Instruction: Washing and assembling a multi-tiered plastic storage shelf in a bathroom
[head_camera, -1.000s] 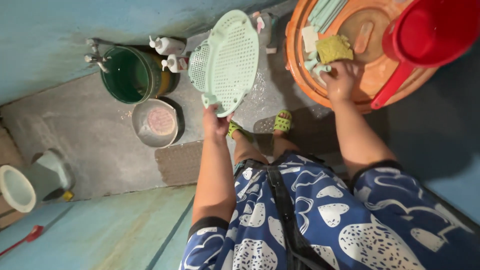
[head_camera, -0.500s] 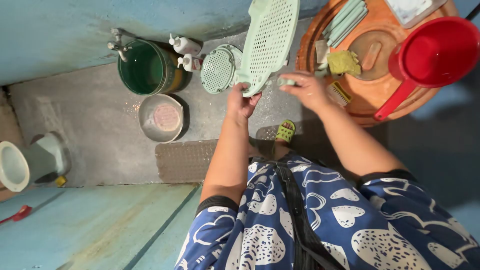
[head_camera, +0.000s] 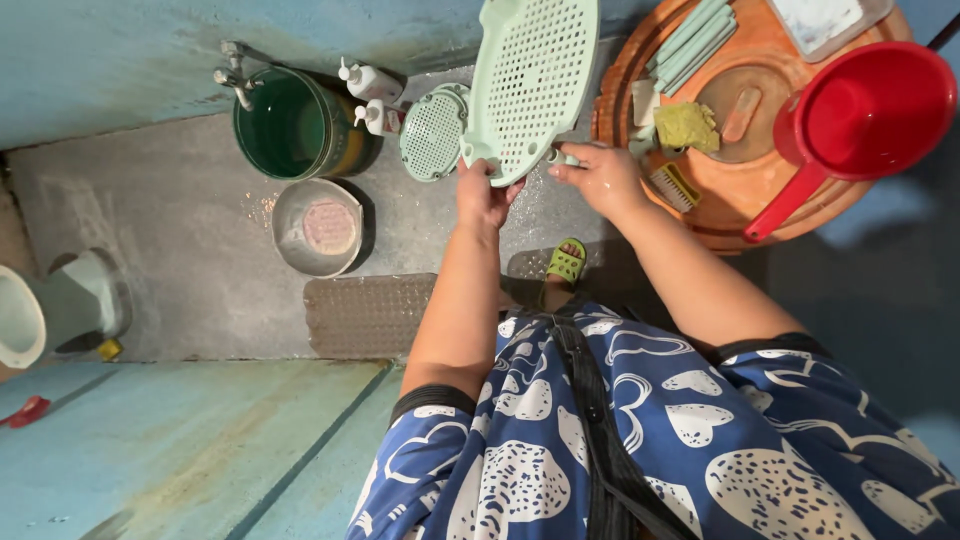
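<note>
A: Left hand (head_camera: 485, 196)?
B: Clenched on the lower rim of the pale green perforated tray (head_camera: 532, 82), which stands tilted at top centre.
A: Right hand (head_camera: 598, 176)?
B: Fingers closed on the same rim, just beside the orange basin (head_camera: 722, 208).

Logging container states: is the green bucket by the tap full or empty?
Holding water, not brimful: the green bucket shows a dark green water surface below its rim.
</note>
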